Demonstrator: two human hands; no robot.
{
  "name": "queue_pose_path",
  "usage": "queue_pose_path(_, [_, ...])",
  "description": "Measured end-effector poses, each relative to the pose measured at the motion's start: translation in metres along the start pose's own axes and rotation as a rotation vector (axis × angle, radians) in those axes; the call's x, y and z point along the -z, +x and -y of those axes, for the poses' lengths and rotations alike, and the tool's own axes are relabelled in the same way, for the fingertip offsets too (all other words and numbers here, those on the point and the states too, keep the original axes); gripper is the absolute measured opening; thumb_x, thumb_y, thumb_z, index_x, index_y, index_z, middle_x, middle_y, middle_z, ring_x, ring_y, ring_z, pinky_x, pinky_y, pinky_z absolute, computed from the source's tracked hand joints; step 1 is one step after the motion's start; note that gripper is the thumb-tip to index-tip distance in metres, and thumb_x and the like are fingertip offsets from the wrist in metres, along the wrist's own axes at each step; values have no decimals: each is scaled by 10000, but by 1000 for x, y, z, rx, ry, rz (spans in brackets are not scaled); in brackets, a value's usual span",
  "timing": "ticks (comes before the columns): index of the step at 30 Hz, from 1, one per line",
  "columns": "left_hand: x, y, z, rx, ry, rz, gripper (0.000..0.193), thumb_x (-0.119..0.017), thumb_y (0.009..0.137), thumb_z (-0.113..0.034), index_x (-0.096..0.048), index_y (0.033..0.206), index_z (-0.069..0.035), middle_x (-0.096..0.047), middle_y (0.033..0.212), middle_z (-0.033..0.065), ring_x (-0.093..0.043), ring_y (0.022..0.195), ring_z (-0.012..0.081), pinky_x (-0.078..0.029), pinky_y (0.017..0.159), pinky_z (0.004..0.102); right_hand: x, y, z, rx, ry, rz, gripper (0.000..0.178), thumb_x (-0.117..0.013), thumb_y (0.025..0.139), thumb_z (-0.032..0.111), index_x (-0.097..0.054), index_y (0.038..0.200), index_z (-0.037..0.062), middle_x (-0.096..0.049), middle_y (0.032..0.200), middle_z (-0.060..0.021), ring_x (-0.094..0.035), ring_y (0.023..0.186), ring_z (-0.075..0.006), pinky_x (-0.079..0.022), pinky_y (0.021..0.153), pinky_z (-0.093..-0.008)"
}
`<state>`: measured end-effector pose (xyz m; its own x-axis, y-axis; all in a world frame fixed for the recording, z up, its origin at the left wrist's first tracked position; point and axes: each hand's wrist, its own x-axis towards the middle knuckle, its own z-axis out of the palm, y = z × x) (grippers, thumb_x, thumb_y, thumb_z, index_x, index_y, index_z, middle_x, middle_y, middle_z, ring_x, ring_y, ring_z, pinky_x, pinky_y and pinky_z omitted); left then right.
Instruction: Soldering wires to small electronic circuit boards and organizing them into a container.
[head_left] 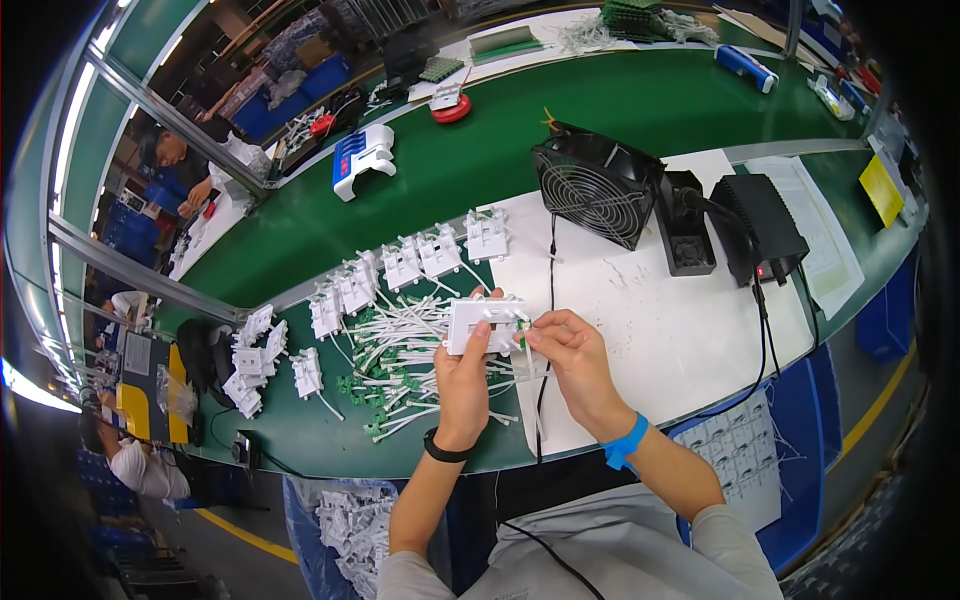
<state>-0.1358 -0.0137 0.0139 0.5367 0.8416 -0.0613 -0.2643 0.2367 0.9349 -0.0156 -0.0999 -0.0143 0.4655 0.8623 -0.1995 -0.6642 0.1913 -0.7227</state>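
Note:
A white plastic housing [463, 318] is gripped in my left hand [464, 390], its thumb across the front face. My right hand [578, 362] pinches a small green circuit board [523, 328] at the housing's right end. A pale cable hangs below those fingers; whether the board sits inside the housing I cannot tell. Just left of and behind my hands lies a loose pile of white cables [405, 330] with green ends. Beyond the pile stands a row of similar white housings [402, 264], some with cables trailing out. Another housing [307, 372] lies left of the pile.
On the white sheet [640, 350] stand a black fan [598, 190] and a black power box [765, 225] with cords. A green conveyor belt [460, 160] carries a blue-and-white device [362, 160]. Bins of white parts [352, 530] sit below the table edge. People work at the left.

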Motion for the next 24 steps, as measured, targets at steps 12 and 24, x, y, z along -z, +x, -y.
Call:
queue_pose_path(12, [-19,-9,11,13,-182,-61,512,-489,1070,-165,-332,1522,17,-456,1523,185,-486,1350,239,-353,1163,385,-7,-4,-9,87,5,-90,174,-709,914,10,-642,1066,-45,-747,1021,-152,-687,952,-145,-508,881,-256])
queue_pose_path(24, [-20,-22,-5,92,-241,-30,554,-516,1043,-166,-317,1538,-17,-467,1522,168,-490,1358,261,-356,1166,425,-11,-7,15,124,-99,-12,153,-713,918,34,-671,1046,-35,-710,987,-83,-664,959,-134,-509,869,-263])
